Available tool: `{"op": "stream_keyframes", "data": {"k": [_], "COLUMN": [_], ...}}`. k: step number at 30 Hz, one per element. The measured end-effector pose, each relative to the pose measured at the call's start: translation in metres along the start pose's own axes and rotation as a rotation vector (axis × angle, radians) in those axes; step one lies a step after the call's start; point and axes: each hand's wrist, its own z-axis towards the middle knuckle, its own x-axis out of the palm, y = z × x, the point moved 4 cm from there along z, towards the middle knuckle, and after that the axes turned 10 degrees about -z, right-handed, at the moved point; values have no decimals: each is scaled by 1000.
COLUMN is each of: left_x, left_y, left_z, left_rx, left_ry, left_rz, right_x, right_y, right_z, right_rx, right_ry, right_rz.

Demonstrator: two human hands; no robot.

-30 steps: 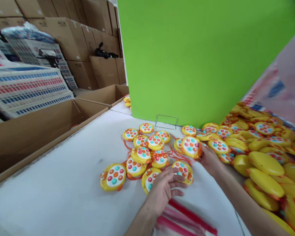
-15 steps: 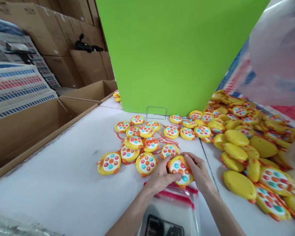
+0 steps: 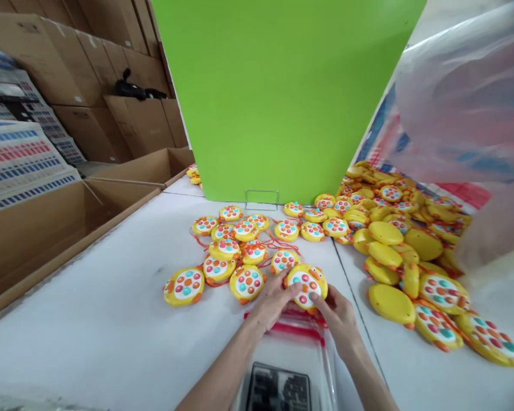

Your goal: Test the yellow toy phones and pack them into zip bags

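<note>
My left hand (image 3: 270,301) and my right hand (image 3: 338,313) together hold one round yellow toy (image 3: 307,283) with a white face and coloured buttons, just above the table. The left fingers grip its left edge, the right fingers its lower right edge. Below the hands lies a clear zip bag with a red strip (image 3: 297,331) and a dark card inside (image 3: 278,389). Several more of the same toys (image 3: 233,251) with orange cords lie to the left and beyond.
A big heap of yellow toys (image 3: 394,251) spills from a clear plastic sack (image 3: 462,114) at the right. A green board (image 3: 282,97) stands behind on a wire stand. An open cardboard box (image 3: 47,228) borders the white table (image 3: 89,342) at the left.
My right hand brought a toy from the pile to the front, and both hands closed on it over the zip bag. The view shifted right and down.
</note>
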Motion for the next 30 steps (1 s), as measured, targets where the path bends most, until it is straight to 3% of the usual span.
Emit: {"op": "stream_keyframes", "data": {"k": [11,13,15,18,21,26,30], "left_x": [-8,-10,-14,-23,-30,-35,-33], "left_y": [7,2,-9,-30,-43,-38,-31], "left_z": [4,4,4,5,6,6,3], "left_rx": [25,86,151,185,115,59,80], "left_ry": [-54,-120,-181,-228,-173,-102,-101], "left_rz": [-14,-33,-137,-437,-658,-575,-452], "right_x": [-3,-7,-14,-20,-10,16,29], "right_y": [4,4,3,3,6,17,18], "right_z": [4,12,29,76,141,249,301], "right_rx": [-30,-96,-195,-312,-383,-369,-305], "right_ry": [43,85,40,-92,-72,-50,-62], "right_rz": [-71,-188,-425,-717,-843,-1086,-1246]}}
